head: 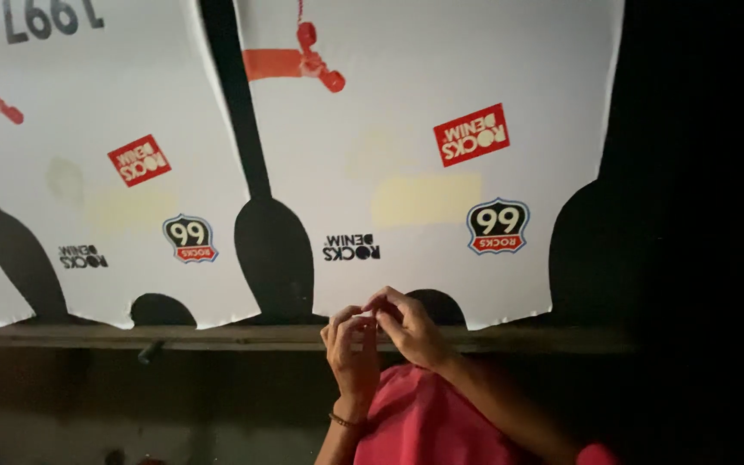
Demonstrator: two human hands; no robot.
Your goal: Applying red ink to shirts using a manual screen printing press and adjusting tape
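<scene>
Left hand and right hand meet fingertip to fingertip — pinched, perhaps on something tiny — at six o'clock beneath the white printed cut-out sheet, above pink cloth.

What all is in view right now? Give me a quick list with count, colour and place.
White cut fabric panels: two, white with printed patches, laid side by side across the upper half, scalloped lower edges.
Red rectangular patches: two, one on each panel.
Shield-shaped badges: two, black, red and blue, low on each panel.
Orange-red printed shapes: two, near the top of the panels.
Table edge: one, dark wood, below the panels.
Pink cloth: one, bottom centre, below the hands.
Bracelet: one, thin, on the left wrist.
Left hand: fingertips pinched against the right hand.
Right hand: fingers curled, meeting the left at the right panel's edge.
</scene>
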